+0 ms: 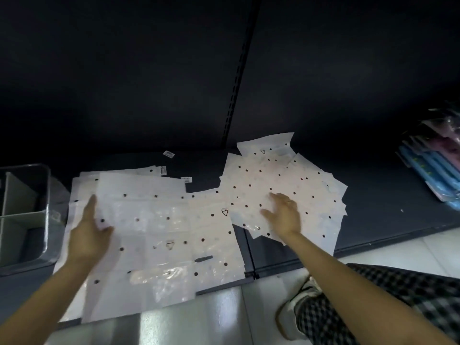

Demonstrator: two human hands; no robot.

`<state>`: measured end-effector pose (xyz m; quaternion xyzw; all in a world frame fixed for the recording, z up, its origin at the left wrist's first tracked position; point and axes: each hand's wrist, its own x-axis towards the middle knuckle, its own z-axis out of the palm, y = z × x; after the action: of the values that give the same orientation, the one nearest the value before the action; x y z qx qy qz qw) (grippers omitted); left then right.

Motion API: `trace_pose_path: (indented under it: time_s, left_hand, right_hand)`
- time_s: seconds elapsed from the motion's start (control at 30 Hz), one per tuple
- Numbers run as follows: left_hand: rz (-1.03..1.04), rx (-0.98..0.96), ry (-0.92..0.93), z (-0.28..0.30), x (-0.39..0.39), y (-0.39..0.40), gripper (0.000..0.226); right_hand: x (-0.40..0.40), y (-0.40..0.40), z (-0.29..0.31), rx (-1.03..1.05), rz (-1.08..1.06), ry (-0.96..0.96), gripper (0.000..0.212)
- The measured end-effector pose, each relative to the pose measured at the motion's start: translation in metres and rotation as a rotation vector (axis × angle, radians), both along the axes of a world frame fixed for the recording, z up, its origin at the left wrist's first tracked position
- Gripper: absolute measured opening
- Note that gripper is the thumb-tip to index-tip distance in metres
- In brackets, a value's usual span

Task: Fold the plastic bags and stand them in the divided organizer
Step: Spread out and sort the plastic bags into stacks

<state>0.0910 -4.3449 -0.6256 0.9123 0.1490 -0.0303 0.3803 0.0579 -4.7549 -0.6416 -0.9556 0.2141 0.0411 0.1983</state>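
Observation:
Several frosted white plastic bags with black punched holes lie flat on a dark low shelf. A big spread of bags (154, 232) fills the left and middle, reaching over the shelf's front edge. A fanned pile of smaller bags (281, 185) lies to the right. My left hand (87, 232) rests flat on the left side of the big spread, fingers straight. With loosely spread fingers, my right hand (283, 215) lies on the pile's lower part. The clear divided organizer (46, 215) stands at the far left, holding no bags that I can see.
The dark shelf (385, 207) has a dark back panel behind it. Blue and pink packaged goods (433, 165) lie at the far right. Small white labels (168, 154) sit behind the bags. My knee in checked trousers (388, 295) and a shoe are on the pale floor tiles.

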Motion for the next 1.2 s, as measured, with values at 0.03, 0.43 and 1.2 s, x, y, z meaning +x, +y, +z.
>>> trace_pose_path:
  time_s: [0.03, 0.43, 1.2]
  left_hand:
    - [0.015, 0.041, 0.018, -0.008, 0.001, 0.013, 0.078]
    - [-0.527, 0.532, 0.080, -0.034, -0.023, 0.007, 0.050]
    - [0.245, -0.502, 0.080, 0.014, -0.005, -0.023, 0.061]
  right_hand:
    - [-0.007, -0.016, -0.005, -0.058, 0.010, 0.047, 0.057]
    - [-0.005, -0.034, 0.000, 0.020, -0.125, -0.150, 0.023]
    - [-0.002, 0.033, -0.001, 0.073, 0.004, -0.122, 0.049]
